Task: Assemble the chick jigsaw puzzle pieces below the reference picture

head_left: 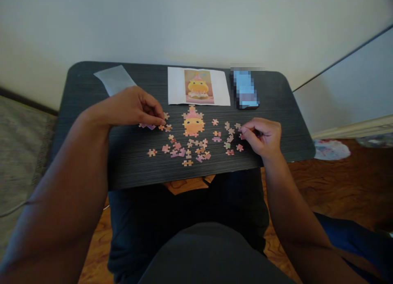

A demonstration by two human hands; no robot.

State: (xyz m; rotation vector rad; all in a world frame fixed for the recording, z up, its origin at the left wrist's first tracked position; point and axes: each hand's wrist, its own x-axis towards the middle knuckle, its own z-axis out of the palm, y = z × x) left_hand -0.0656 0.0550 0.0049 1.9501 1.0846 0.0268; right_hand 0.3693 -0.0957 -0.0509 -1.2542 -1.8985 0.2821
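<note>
A partly joined jigsaw puzzle (193,122) with a yellow face and a pink pointed top lies mid-table. Loose puzzle pieces (188,153) are scattered below it and to both sides. My left hand (138,107) is closed over the pieces left of the joined part, fingertips against a small cluster (167,127); whatever it pinches is hidden. To the right, my right hand (263,135) has thumb and forefinger pinched at a reddish puzzle piece (242,136), beside several others. A printed sheet (176,85) with a picture of the yellow character lies just behind the joined part.
The dark table (138,169) has rounded corners and stands against a pale wall (184,26). A translucent plastic sleeve (118,80) lies at the back left. A phone (245,88), its screen blurred out, lies at the back right. A whitish patterned item (332,149) is on the wooden floor.
</note>
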